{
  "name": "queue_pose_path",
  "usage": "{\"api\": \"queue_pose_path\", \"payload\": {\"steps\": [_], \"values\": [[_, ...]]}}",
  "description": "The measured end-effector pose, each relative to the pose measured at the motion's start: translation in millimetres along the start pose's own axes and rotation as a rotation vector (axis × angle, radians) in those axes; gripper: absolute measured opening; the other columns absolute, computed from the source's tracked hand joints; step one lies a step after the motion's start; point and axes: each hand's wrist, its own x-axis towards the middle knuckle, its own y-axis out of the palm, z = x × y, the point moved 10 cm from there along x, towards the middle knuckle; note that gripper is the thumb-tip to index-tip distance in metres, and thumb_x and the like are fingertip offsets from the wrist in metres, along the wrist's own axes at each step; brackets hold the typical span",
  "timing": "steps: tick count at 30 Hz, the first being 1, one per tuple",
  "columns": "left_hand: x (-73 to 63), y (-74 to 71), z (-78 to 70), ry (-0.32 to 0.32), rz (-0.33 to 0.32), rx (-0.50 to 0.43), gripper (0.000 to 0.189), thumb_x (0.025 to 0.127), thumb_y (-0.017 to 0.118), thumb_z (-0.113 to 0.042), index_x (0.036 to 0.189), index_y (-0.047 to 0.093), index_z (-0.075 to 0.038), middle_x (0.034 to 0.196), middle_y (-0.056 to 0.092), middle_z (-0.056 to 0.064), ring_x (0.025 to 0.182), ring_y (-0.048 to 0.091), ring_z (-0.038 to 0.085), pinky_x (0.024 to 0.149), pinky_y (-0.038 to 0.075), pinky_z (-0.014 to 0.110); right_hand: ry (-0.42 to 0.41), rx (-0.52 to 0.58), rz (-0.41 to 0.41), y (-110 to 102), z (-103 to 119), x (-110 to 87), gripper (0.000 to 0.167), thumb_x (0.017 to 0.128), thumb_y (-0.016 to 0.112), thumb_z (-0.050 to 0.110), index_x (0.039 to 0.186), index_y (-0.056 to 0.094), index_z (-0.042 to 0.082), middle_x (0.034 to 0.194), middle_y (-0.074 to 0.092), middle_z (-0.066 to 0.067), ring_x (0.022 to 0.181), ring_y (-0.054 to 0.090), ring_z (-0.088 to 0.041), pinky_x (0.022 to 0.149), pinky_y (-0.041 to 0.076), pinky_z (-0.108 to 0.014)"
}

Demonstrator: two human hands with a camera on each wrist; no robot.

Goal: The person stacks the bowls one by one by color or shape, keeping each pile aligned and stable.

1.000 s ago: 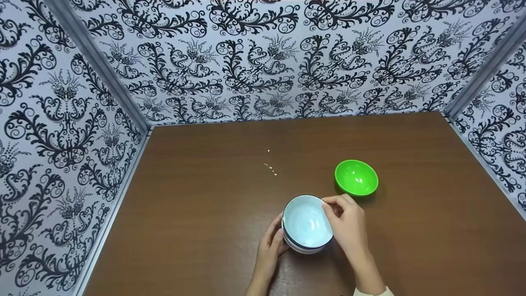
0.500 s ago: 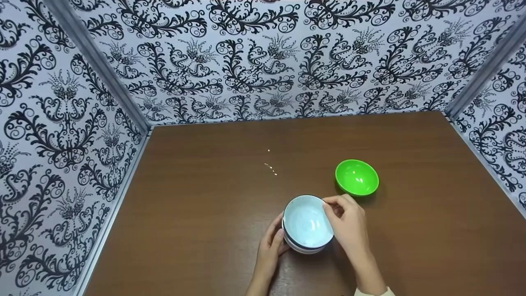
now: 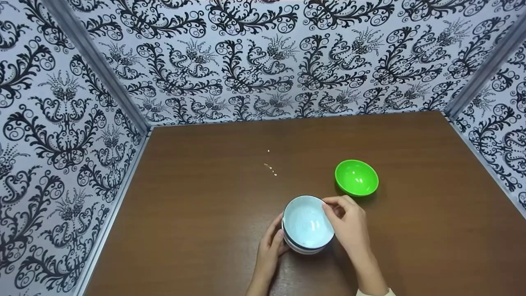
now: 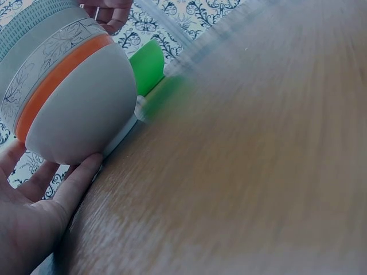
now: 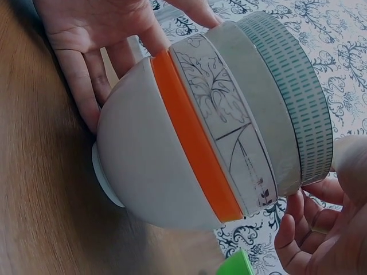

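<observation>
A stack of several nested bowls (image 3: 308, 222) stands on the table, its pale blue inside facing up in the head view. At the bottom is a white bowl (image 5: 143, 143) with a foot ring; above it come an orange band (image 5: 198, 137), a leaf-patterned band and a pale band. The top bowl (image 5: 292, 91) carries teal dashes. My left hand (image 3: 269, 250) holds the stack low on its left side, fingers spread around the white bowl in the left wrist view. My right hand (image 3: 349, 222) pinches the top bowl's rim at the right.
A green bowl (image 3: 356, 178) stands beyond my right hand. Small pale crumbs (image 3: 271, 168) lie on the brown table (image 3: 197, 197) behind the stack. Patterned walls (image 3: 263, 61) enclose the table at the back, left and right.
</observation>
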Motion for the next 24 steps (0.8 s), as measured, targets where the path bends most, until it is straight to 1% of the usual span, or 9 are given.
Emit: {"api": "queue_pose_path", "payload": {"steps": [7,14,19,24], "values": [[-0.6,0.9,-0.5,0.003,0.007,-0.019,0.049,0.104,0.049,-0.027,0.149,0.045,-0.007,0.157,0.039,0.019,0.140,0.043,0.035,0.092,0.058,0.036,0.003,0.015,0.005,-1.1,-0.4,-0.6,0.008,0.086,0.076,0.006,0.093,0.078,0.008,0.081,0.063,-0.001,0.071,0.053,-0.007,0.065,0.043,-0.014],[-0.7,0.7,-0.4,-0.004,0.002,-0.030,0.048,0.104,0.050,-0.028,0.149,0.046,-0.010,0.157,0.040,0.018,0.139,0.044,0.033,0.092,0.058,0.036,-0.005,0.014,-0.001,-3.8,-0.9,-0.1,0.008,0.087,0.075,0.006,0.092,0.078,0.011,0.080,0.063,0.000,0.071,0.052,-0.008,0.064,0.043,-0.015],[-1.1,0.7,-0.6,0.003,0.006,-0.042,0.048,0.104,0.049,-0.027,0.149,0.045,-0.010,0.157,0.039,0.018,0.139,0.045,0.034,0.091,0.058,0.035,-0.001,0.019,0.002,-5.5,-1.6,0.7,0.009,0.087,0.074,0.005,0.092,0.078,0.011,0.083,0.066,-0.001,0.071,0.053,-0.007,0.064,0.044,-0.015],[-1.1,0.5,0.7,-0.005,0.006,-0.055,0.049,0.104,0.050,-0.028,0.150,0.045,-0.010,0.158,0.038,0.017,0.141,0.043,0.034,0.091,0.059,0.036,0.002,0.019,0.005,-7.7,-2.2,2.0,0.010,0.088,0.074,0.005,0.094,0.078,0.011,0.085,0.068,-0.002,0.071,0.054,-0.006,0.064,0.045,-0.014]]}}
